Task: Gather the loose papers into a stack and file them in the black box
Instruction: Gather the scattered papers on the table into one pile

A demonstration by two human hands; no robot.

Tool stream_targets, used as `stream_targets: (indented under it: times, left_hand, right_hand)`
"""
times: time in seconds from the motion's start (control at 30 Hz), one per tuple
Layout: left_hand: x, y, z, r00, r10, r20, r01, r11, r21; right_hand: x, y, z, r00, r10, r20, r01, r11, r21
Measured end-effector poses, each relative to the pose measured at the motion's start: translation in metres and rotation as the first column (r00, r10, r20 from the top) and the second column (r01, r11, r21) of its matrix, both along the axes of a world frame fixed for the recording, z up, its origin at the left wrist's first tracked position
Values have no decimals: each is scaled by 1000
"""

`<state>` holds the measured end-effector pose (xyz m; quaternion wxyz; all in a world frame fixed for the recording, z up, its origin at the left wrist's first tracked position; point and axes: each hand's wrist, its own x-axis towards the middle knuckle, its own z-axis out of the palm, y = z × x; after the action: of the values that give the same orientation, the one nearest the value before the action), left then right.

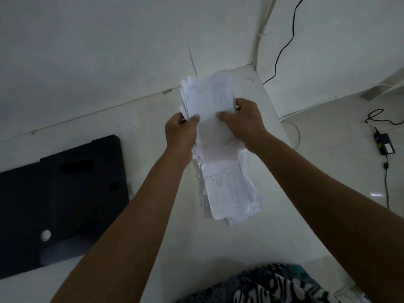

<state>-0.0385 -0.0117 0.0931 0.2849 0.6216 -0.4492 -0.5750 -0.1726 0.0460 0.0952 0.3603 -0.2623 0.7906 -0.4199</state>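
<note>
so both hands are on the paper bundle (209,101) right now: my left hand (180,130) pinches its left edge, my right hand (242,121) is clamped on the right edge, thumbs on top. just nearer me than that bundle, another messy stack of papers (227,189) lies flat on the white table (135,119). left of the bundle sits the black box (63,202), lying flat and closed.

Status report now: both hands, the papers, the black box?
Left hand and right hand both gripping a paper bundle. More papers loose on table. Black box at left, shut. Nothing blocking.
</note>
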Motion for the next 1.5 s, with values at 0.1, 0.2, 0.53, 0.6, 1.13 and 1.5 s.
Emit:
stream_targets:
  times: [0.1, 0.2, 0.53, 0.6, 1.13, 1.5]
  left_hand:
    - [13, 44, -30, 995, -58, 86, 49, 993, 104]
    - [27, 84, -54, 963, -148, 223, 124, 985, 119]
    - [56, 138, -75, 841, -253, 478, 274, 961, 27]
    - [55, 129, -76, 802, -228, 552, 284, 959, -16]
    - [-13, 17, -100, 354, -402, 844, 922, 300, -244]
    - [47, 106, -85, 814, -61, 578, 163, 978, -127]
  right_hand:
    - [11, 49, -23, 999, 31, -16, -28, 986, 162]
    - [30, 90, -51, 997, 75, -28, -64, 959, 276]
    - [78, 171, -96, 844, 207, -495, -45, 947, 319]
    - [78, 175, -97, 833, 220, -508, -63, 949, 308]
    - [47, 177, -125, 600, 471, -647, -401, 876, 267]
    - [37, 148, -105, 791, 134, -597, 53, 957, 285]
